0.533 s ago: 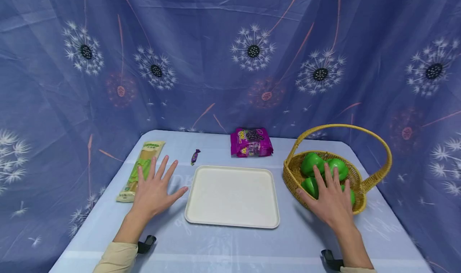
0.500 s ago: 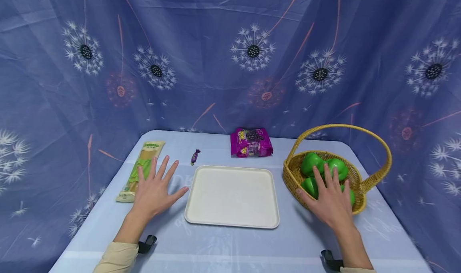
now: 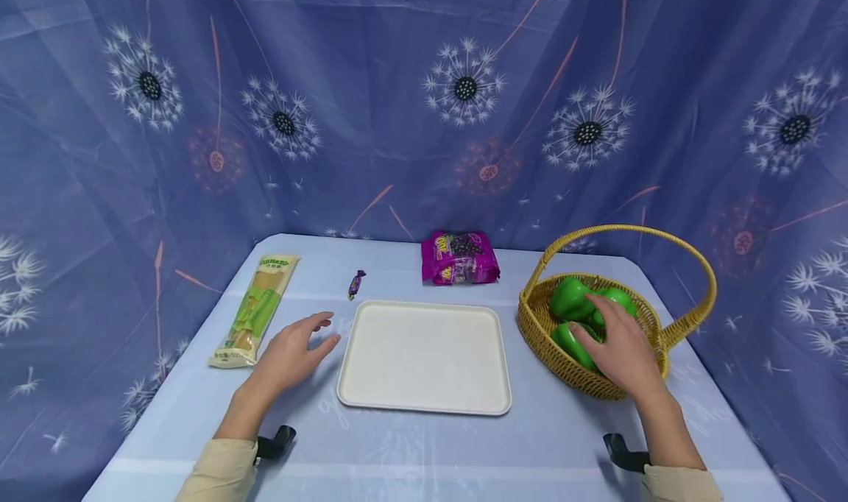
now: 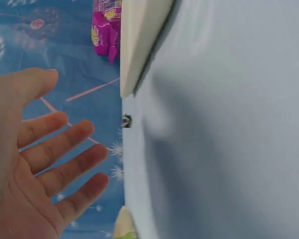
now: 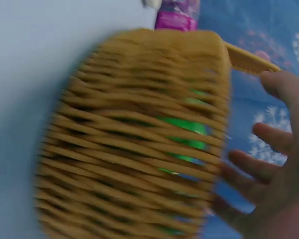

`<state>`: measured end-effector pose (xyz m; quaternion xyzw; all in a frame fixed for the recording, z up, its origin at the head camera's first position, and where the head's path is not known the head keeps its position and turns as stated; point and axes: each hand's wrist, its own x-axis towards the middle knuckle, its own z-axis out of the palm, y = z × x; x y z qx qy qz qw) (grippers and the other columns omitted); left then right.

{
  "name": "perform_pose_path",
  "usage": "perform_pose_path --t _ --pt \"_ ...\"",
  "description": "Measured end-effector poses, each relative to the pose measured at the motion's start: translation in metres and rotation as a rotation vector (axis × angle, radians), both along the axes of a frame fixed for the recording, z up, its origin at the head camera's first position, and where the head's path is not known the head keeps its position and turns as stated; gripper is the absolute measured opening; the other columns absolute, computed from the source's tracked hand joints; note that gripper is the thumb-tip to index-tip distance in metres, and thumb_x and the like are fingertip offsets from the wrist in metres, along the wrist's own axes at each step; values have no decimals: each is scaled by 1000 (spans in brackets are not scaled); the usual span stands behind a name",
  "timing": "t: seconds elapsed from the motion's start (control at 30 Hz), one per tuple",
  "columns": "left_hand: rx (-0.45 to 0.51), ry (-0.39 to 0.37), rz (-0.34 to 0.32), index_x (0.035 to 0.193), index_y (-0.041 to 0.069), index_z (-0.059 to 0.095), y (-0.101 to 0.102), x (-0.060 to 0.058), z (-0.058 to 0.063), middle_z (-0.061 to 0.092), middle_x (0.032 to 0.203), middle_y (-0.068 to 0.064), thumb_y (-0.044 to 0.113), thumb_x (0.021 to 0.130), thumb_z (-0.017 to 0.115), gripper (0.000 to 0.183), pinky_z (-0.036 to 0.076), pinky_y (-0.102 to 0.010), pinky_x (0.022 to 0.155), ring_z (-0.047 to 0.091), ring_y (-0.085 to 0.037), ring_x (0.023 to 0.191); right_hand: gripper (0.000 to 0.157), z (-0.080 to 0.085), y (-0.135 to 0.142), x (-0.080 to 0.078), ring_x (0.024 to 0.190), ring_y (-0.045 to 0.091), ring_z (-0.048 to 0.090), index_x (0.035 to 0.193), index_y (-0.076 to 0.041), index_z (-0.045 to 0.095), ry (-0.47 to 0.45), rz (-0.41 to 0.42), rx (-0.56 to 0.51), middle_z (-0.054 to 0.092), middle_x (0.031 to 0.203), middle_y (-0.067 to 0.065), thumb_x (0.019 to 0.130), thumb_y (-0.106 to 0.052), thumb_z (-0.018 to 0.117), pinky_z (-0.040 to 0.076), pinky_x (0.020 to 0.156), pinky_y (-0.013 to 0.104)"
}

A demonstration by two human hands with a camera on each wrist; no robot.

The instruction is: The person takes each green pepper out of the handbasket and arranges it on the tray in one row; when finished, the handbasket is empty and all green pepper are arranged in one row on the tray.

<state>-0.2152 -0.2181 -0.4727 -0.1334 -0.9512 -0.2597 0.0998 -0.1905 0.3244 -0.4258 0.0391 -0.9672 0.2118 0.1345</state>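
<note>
My left hand (image 3: 289, 358) hovers between a long pack with a green label (image 3: 255, 313) and the white rectangular tray (image 3: 424, 358), its fingers loosely bent around nothing. In the left wrist view the left hand (image 4: 42, 179) shows its palm and spread fingers. Over the yellow wicker basket (image 3: 546, 347) my right hand (image 3: 626, 347) reaches in from the front right, thumb and fingers loosely bent. Glossy green rounded pieces, like peppers or fruit (image 3: 571, 299), lie in the basket, partly hidden by that hand. The right wrist view has the right hand (image 5: 269, 174) beside the blurred basket wall (image 5: 134, 144).
A purple snack bag (image 3: 460, 257) lies at the back middle of the table. One small purple wrapped candy (image 3: 356, 285) is behind the tray's left corner. The basket's tall handle (image 3: 629, 228) arches over it, and a blue dandelion-patterned curtain (image 3: 371, 104) surrounds the table.
Both hands, spread flat before, have their fingers bent now. The right hand has turned, with its thumb and fingers over the green pieces. The left has drawn back from the long pack. The view shifted slightly.
</note>
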Motion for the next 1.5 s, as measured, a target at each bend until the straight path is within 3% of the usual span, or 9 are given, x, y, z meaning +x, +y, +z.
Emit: perform_pose_path --t 0.2,0.37,0.5,0.7,0.83,1.23,1.5 --pt "164 -80 -12 126 8 62 3 -4 -12 66 117 -7 34 93 64 42 50 -46 89 62 -27 105 84 33 14 -21 123 53 35 147 -7 36 -118 15 1 37 141 30 88 -63 55 33 87 72" --pt "237 -91 -21 124 8 63 5 -9 -23 66 117 -9 30 93 65 39 50 -45 90 62 -27 106 82 42 29 -42 125 49 37 150 -5 30 -201 42 -102 37 143 28 92 -59 52 39 86 66" --pt "258 -115 -16 126 9 62 6 -13 -30 64 121 -10 30 93 66 40 48 -47 93 61 -29 110 80 41 38 -55 128 47 36 150 -6 28 -251 55 -189 36 144 28 94 -58 49 40 89 64" --pt "290 -198 -44 133 10 57 6 -18 -40 54 136 -10 34 92 66 48 32 -52 107 42 -33 131 79 36 41 -71 129 48 34 150 -4 28 -264 44 -286 34 145 28 94 -57 48 36 94 65" --pt "267 -204 -40 131 11 59 4 -20 -48 52 138 -10 34 92 66 47 27 -54 109 36 -34 134 78 30 39 -80 130 48 33 150 -4 30 -270 52 -321 35 145 28 95 -57 47 34 97 65" --pt "290 -193 -24 126 13 64 7 -21 -52 54 136 -6 40 89 68 46 26 -53 109 37 -32 134 74 19 40 -97 124 47 40 146 3 34 -260 50 -273 41 137 32 97 -52 45 38 95 62" --pt "292 -145 -22 123 12 65 5 -21 -51 58 132 -6 34 91 67 39 29 -50 109 42 -31 131 79 12 41 -106 125 48 39 147 0 33 -303 47 -264 39 138 32 95 -57 47 38 95 63"
